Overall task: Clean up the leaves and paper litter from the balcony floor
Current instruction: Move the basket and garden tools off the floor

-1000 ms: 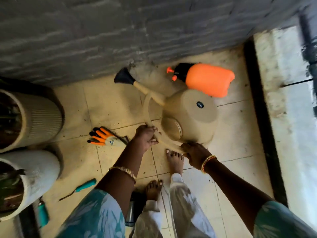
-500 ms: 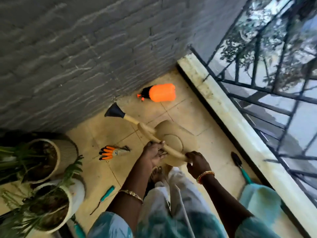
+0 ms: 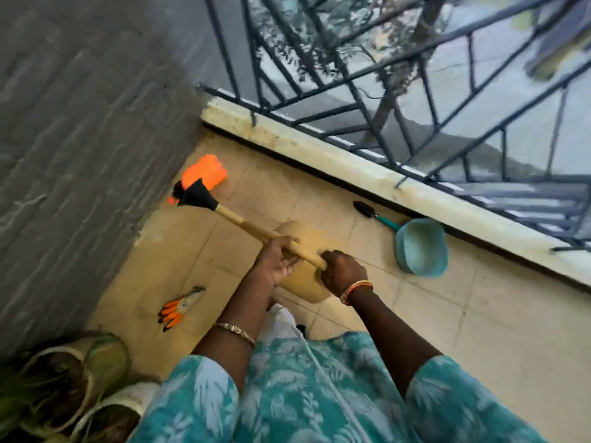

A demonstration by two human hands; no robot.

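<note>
Head view: a person in teal floral sleeves is standing on the tiled balcony floor (image 3: 479, 314), lifting a beige watering can (image 3: 303, 247) with both hands. Beside the can, toward the railing (image 3: 399, 100), a teal watering can (image 3: 420, 247) is lying against the ledge. Beyond the beige can's black spout tip, an orange sprayer bottle (image 3: 204, 171) is lying by the wall. The right hand (image 3: 343, 271) is gripping the can's handle end; the left hand (image 3: 275, 263) is curling around the handle. Orange-fingered gloves (image 3: 179, 310) are lying left of the can. Leaves or paper litter cannot be made out.
</note>
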